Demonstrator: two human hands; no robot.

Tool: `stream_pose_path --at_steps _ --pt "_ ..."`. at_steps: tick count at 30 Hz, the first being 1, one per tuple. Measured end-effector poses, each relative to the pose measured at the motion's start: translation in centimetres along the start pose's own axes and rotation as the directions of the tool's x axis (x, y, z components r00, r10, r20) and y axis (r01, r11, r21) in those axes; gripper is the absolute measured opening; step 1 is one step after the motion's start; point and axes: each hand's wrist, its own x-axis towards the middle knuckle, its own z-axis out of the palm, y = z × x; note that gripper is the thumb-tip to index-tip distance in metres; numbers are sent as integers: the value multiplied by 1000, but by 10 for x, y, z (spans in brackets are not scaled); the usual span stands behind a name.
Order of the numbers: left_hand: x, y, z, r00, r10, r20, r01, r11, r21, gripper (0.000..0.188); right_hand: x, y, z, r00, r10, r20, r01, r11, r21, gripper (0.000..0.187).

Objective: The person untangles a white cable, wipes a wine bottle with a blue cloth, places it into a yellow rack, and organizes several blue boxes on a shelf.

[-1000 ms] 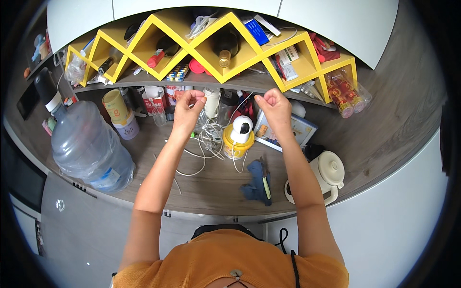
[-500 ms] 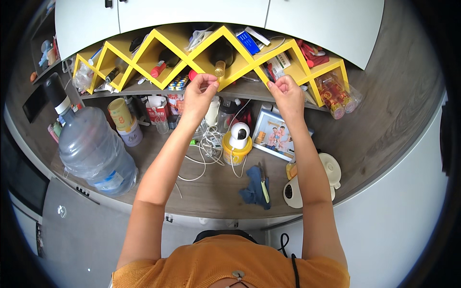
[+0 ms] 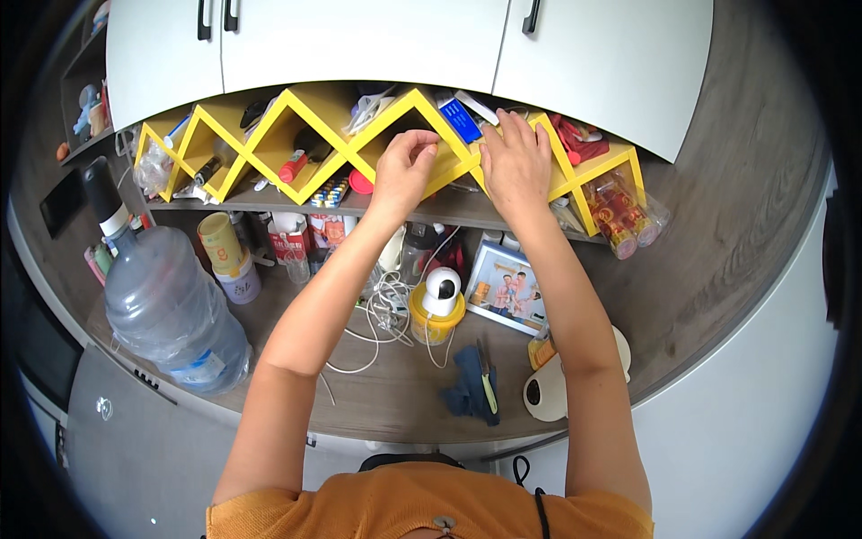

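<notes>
A yellow zigzag rack (image 3: 310, 96) spans the shelf, its diamond-shaped slots filled with odds and ends. My left hand (image 3: 402, 175) is at the front of a middle slot, its fingers curled toward the thumb; whatever they may hold is hidden. The gold-capped bottle seen there earlier is covered by that hand. Further right, my right hand (image 3: 518, 175) lies over the rack's slats with its fingers stretched out, close to a blue box (image 3: 460, 120) on top. A red-capped bottle (image 3: 293, 165) rests in the slot to the left.
White cupboard doors (image 3: 359, 45) hang above the rack. On the counter stand a large water bottle (image 3: 175, 305), a white camera (image 3: 441, 291) on a yellow tub, a framed photo (image 3: 507, 286) and a knife (image 3: 488, 382) on a blue cloth. Clear jars (image 3: 620, 216) jut from the rack's right end.
The view has tilted up, showing more cupboard door. My left hand has shifted right across the slot, covering the bottle's cap. My right hand has reached up onto the rack, its pinched fingers now stretched out.
</notes>
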Motion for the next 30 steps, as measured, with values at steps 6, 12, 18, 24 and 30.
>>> stream_pose_path --at_steps 6,12,18,24,30 --pt "5 -9 -1 1000 23 6 -23 1000 13 20 18 5 28 989 48 143 -28 990 -136 21" --pt "6 -12 -10 1000 -24 -6 24 999 27 21 19 5 46 975 59 215 -3 967 -253 22" --pt "11 -20 -13 1000 6 -24 -5 999 44 22 31 -4 43 927 180 329 -131 977 -167 27" --pt "11 -18 -11 1000 13 -25 -12 999 33 21 31 -8 36 911 219 349 -196 975 -101 38" --pt "10 -21 -3 1000 9 -26 -8 999 47 21 15 -8 37 968 163 188 -159 987 -34 31"
